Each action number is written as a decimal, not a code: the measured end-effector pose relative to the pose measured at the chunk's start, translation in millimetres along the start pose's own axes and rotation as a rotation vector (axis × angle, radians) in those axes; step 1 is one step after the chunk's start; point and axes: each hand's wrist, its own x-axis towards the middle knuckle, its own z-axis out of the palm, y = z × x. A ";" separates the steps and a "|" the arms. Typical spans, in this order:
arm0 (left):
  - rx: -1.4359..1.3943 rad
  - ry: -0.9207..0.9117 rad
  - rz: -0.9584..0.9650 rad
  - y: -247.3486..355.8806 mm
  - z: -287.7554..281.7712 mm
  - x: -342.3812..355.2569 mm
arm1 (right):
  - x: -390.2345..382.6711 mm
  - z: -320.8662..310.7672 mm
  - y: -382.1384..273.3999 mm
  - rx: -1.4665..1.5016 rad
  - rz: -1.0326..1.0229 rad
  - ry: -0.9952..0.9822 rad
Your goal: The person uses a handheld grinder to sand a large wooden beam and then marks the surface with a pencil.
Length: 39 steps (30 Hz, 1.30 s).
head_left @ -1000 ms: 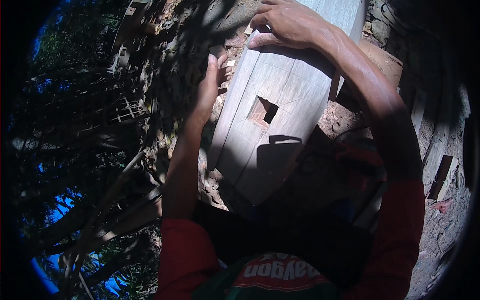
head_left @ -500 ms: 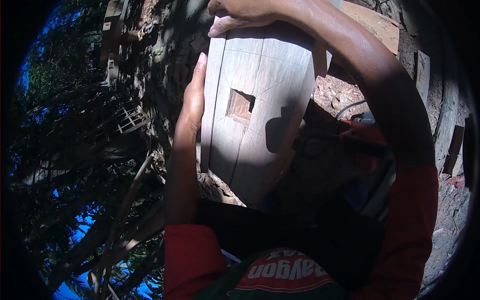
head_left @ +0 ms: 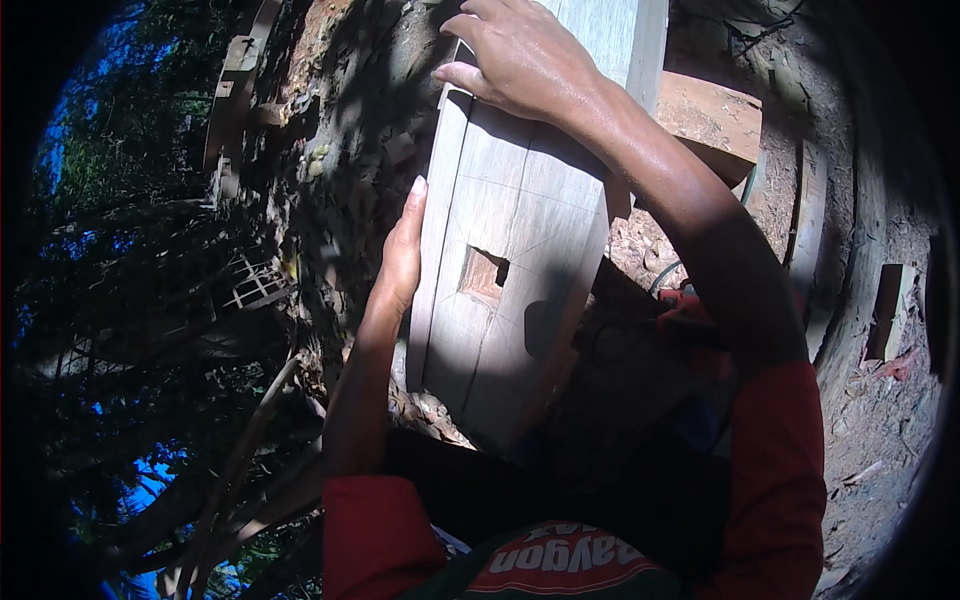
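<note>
A broad pale timber point(head_left: 540, 210) lies lengthwise before me, with a rough square hole point(head_left: 485, 272) cut in its face and thin lines marked around it. Along its left edge runs a narrow wooden strip point(head_left: 440, 240), set off by a dark gap; whether it is a separate piece I cannot tell. My left hand point(head_left: 403, 250) lies against the strip's outer side, fingers stretched out toward the far end. Farther up, my right hand point(head_left: 520, 60) reaches across the timber, fingers spread over the left edge and thumb apart. The left hand's inner side is hidden.
A thick wood block point(head_left: 710, 120) lies right of the timber. A red tool point(head_left: 685, 305) with a cable sits partly behind my right forearm. Planks point(head_left: 808, 210) and a short offcut point(head_left: 888, 310) are farther right. Branches point(head_left: 245, 440) and foliage fill the left.
In view, the timber and its hole have shifted downward. My right hand now shows more fully, its fingers more spread over the edge. My left hand stays along the strip, a little lower.
</note>
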 end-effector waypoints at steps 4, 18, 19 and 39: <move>0.052 -0.055 -0.011 9.5 2.1 -0.9 | 0.4 -27.0 3.1 0.022 0.089 -0.017; 0.123 -0.176 -0.007 -39.3 -22.2 12.8 | 16.8 -34.6 -87.1 -0.214 0.709 -0.407; 0.108 -0.171 -0.111 -59.9 -36.0 19.7 | 25.5 -27.8 -104.3 -0.206 0.712 -0.413; -0.064 0.000 0.166 -33.5 -0.4 -18.8 | -23.5 11.9 -113.8 -0.637 0.436 -0.474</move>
